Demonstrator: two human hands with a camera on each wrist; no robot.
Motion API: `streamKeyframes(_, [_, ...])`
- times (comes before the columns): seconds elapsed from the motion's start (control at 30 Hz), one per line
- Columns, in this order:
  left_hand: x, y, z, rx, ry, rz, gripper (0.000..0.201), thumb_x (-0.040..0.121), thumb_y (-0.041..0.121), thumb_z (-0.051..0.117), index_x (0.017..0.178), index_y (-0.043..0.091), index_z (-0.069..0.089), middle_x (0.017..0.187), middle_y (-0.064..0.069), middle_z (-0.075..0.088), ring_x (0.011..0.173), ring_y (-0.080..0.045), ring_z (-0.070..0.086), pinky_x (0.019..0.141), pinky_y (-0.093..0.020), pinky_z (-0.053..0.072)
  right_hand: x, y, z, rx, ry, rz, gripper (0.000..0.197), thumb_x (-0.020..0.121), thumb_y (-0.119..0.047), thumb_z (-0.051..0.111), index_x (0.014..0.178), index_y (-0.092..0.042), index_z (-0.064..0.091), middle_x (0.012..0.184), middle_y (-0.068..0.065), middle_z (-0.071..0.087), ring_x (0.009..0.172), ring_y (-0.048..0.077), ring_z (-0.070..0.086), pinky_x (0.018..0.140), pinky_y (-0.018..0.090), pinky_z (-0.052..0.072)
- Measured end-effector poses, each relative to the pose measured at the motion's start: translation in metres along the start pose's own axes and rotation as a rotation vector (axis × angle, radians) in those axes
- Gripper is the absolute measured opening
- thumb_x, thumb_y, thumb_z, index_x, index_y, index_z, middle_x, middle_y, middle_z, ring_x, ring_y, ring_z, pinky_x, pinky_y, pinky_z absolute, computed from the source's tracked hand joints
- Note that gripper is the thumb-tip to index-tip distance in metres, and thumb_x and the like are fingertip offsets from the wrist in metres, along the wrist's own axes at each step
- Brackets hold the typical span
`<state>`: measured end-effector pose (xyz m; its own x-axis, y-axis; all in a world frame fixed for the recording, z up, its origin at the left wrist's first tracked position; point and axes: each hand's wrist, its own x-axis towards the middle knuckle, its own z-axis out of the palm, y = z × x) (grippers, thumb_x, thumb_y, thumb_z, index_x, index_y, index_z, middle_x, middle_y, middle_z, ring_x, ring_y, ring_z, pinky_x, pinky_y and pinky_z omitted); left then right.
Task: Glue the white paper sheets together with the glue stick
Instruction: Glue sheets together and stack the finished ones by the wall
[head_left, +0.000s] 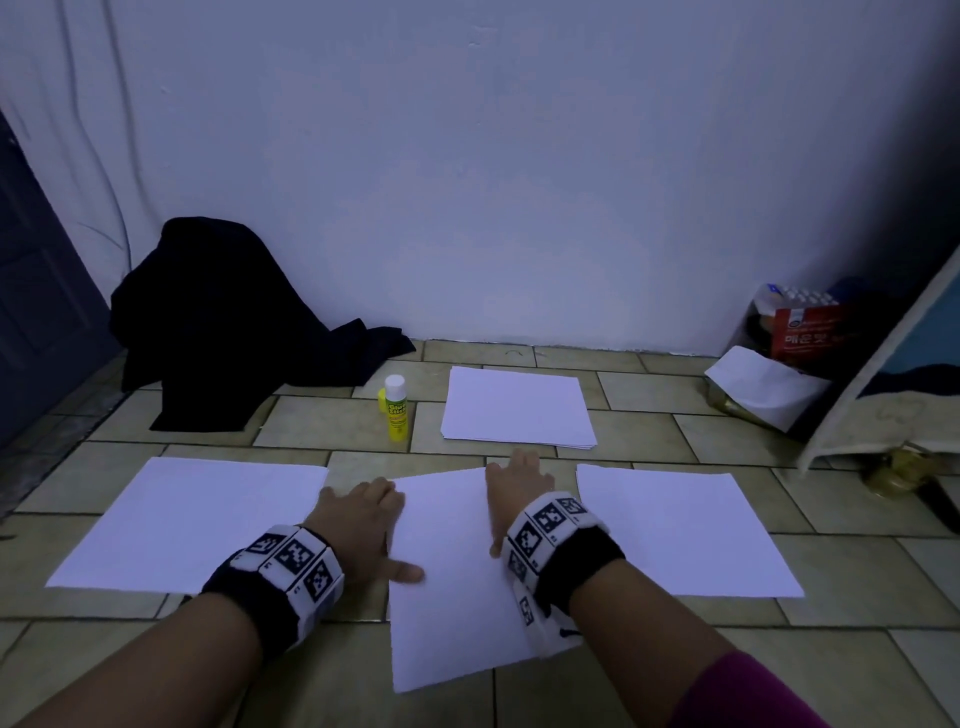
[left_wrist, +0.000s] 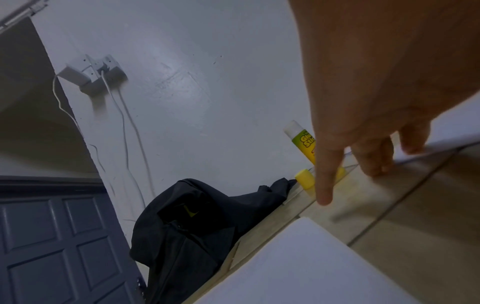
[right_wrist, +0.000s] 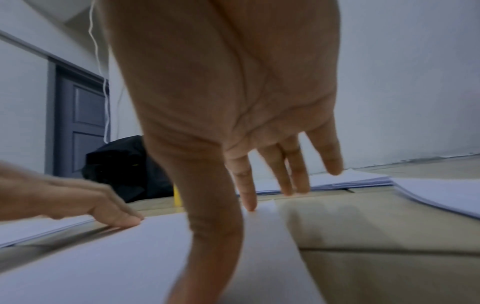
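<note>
While my left hand (head_left: 363, 525) lies flat with straight fingers on the left edge of the middle sheet (head_left: 452, 582) and its thumb reaches onto the paper, my right hand (head_left: 511, 493) presses its far right corner with fingers spread and straight; neither hand grips anything. I judge the step in hand to be squaring and smoothing this sheet on the floor (head_left: 332, 426), whether as a base for glue or as a top layer being pressed down I cannot tell. To do it well I should keep both palms low and push outward from the centre toward the edges, so no ripple is trapped, and hold one side still while the other adjusts, since thin paper on smooth tile will slide and skew easily. The sheet already sits turned a little against the tile lines.

Taking the middle sheet as landmark: the glue stick (head_left: 396, 408) stands upright beyond its far left corner, well apart from my left hand, its white top showing, and the left wrist view shows a yellow cap (left_wrist: 304, 178) lying on the floor just beside it. A stack of paper (head_left: 519, 408) lies beyond the sheet's far edge, near my right fingertips (right_wrist: 288, 192). One more sheet (head_left: 192, 519) lies to its left and another (head_left: 680, 530) to its right, neither touching it. I would need to reach forward for the glue.
</note>
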<state>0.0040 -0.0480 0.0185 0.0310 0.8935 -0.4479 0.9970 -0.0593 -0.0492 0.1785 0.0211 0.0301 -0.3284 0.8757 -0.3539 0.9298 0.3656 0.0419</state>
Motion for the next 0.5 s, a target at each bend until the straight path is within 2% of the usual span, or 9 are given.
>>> streamKeyframes(0.07, [-0.004,0.002,-0.006,0.050,0.122,-0.011,0.078,0.086,0.072,0.041,0.141,0.017,0.034,0.144,-0.004,0.035,0.133,-0.022,0.033,0.111,-0.046,0.024,-0.004,-0.011,0.000,-0.018,0.050,0.003,0.045,0.091,-0.015,0.053,0.134,-0.011,0.039,0.136,0.013,0.034,0.129,0.029,0.030,0.099,0.042,0.036])
streamKeyframes(0.13, [-0.005,0.005,-0.010,0.057,0.193,0.037,0.055,0.096,0.048,0.045,0.139,0.015,0.038,0.144,-0.005,0.036,0.131,-0.022,0.035,0.109,-0.039,0.027,-0.005,-0.020,0.004,0.040,0.020,-0.028,0.042,0.093,-0.011,0.047,0.135,-0.009,0.038,0.136,0.015,0.036,0.128,0.029,0.033,0.100,0.043,0.037])
streamKeyframes(0.2, [-0.003,0.005,-0.007,-0.009,0.177,0.124,0.051,0.097,0.026,0.048,0.144,0.014,0.033,0.151,-0.006,0.028,0.134,-0.022,0.032,0.109,-0.034,0.031,-0.006,-0.030,0.009,0.111,-0.004,-0.046,0.041,0.094,-0.013,0.046,0.134,-0.009,0.038,0.137,0.015,0.035,0.128,0.029,0.034,0.101,0.043,0.038])
streamKeyframes(0.23, [-0.003,0.006,-0.005,-0.044,0.155,0.140,0.052,0.096,0.022,0.050,0.145,0.014,0.032,0.150,-0.006,0.028,0.134,-0.021,0.032,0.108,-0.033,0.033,-0.005,-0.034,0.012,0.129,-0.009,-0.053,0.043,0.094,-0.018,0.050,0.135,-0.010,0.037,0.139,0.014,0.033,0.129,0.029,0.032,0.101,0.044,0.039])
streamKeyframes(0.27, [-0.003,0.007,-0.003,-0.065,0.138,0.138,0.053,0.095,0.024,0.052,0.144,0.013,0.034,0.147,-0.007,0.031,0.132,-0.021,0.035,0.106,-0.033,0.037,-0.004,-0.038,0.014,0.133,-0.021,-0.067,0.050,0.092,-0.026,0.055,0.136,-0.011,0.036,0.140,0.014,0.031,0.131,0.029,0.029,0.101,0.045,0.039])
streamKeyframes(0.33, [-0.004,0.009,-0.003,-0.056,0.135,0.103,0.056,0.090,0.037,0.060,0.137,0.013,0.041,0.135,-0.007,0.041,0.123,-0.022,0.043,0.097,-0.033,0.042,-0.001,-0.043,0.018,0.124,-0.057,-0.126,0.068,0.087,-0.038,0.064,0.141,-0.015,0.032,0.144,0.012,0.027,0.135,0.030,0.025,0.103,0.046,0.038])
streamKeyframes(0.4, [-0.004,0.010,-0.003,-0.055,0.139,0.069,0.064,0.083,0.048,0.066,0.132,0.013,0.043,0.130,-0.006,0.044,0.118,-0.021,0.046,0.094,-0.031,0.042,0.003,-0.045,0.019,0.131,-0.086,-0.206,0.077,0.085,-0.037,0.067,0.147,-0.017,0.026,0.151,0.010,0.021,0.139,0.031,0.020,0.107,0.048,0.033])
streamKeyframes(0.43, [-0.003,0.008,-0.002,-0.070,0.145,0.065,0.071,0.081,0.052,0.068,0.133,0.013,0.041,0.133,-0.006,0.042,0.120,-0.021,0.044,0.096,-0.030,0.040,0.004,-0.044,0.019,0.134,-0.100,-0.250,0.080,0.086,-0.035,0.067,0.149,-0.018,0.022,0.154,0.009,0.017,0.142,0.030,0.015,0.110,0.050,0.029])
streamKeyframes(0.5, [0.001,0.002,0.005,-0.119,0.141,0.069,0.088,0.078,0.057,0.068,0.144,0.012,0.029,0.149,-0.008,0.027,0.135,-0.022,0.030,0.109,-0.034,0.031,0.005,-0.037,0.018,0.122,-0.124,-0.321,0.086,0.086,-0.036,0.067,0.152,-0.021,0.014,0.159,0.005,0.007,0.146,0.025,0.006,0.114,0.054,0.020])
